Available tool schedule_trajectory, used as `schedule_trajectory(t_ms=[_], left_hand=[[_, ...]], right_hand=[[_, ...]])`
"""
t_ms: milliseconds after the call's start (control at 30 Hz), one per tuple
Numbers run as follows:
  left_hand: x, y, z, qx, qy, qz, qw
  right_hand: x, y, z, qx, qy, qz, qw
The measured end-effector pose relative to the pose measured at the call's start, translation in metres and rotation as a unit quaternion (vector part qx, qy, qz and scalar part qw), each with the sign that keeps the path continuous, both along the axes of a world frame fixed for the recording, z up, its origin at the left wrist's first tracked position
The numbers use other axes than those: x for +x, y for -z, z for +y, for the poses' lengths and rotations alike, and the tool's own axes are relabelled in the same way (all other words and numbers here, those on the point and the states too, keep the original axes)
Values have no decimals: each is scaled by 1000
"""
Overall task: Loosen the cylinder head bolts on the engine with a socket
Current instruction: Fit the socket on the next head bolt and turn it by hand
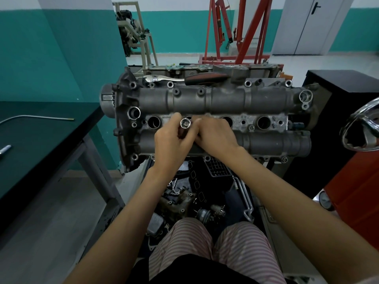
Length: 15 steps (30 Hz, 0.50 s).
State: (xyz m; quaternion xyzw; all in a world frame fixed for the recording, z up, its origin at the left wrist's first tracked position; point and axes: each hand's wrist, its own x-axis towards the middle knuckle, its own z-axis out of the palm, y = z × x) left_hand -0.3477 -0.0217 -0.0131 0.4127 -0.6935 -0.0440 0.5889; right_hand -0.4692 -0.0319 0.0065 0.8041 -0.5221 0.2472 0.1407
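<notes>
A grey cylinder head (225, 99) lies across the middle of the view on an engine stand, with a row of round plug wells along its centre. My left hand (172, 140) grips a chrome socket (185, 123) with its open end facing up, over the second well from the left. My right hand (217, 136) rests against the head just to the right, its fingertips touching the socket from that side. A chrome ratchet (164, 78) with a black and orange handle lies along the far edge of the head.
A dark workbench (41, 144) stands at the left with a thin metal rod (37, 117) and a marker (5, 149). Loose engine parts fill a tray (205, 193) below the head. A red cabinet (356, 181) and chrome handwheel (361, 128) are at right; a red engine crane (235, 33) stands behind.
</notes>
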Motion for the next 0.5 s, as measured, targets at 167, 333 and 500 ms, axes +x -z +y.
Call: schedule_trajectory(t_ms=[167,333,500], left_hand=[[0,1,0,22,18,4,1000],[-2,-3,-1,-3,-2,3,1000],[-1,0,-3,5,-2,7,1000]], right_hand=[[1,3,-1,-6,-9,-5,1000],[0,1,2,-17,-10,-29,999],[1,2,-3,-15,11,3,1000]])
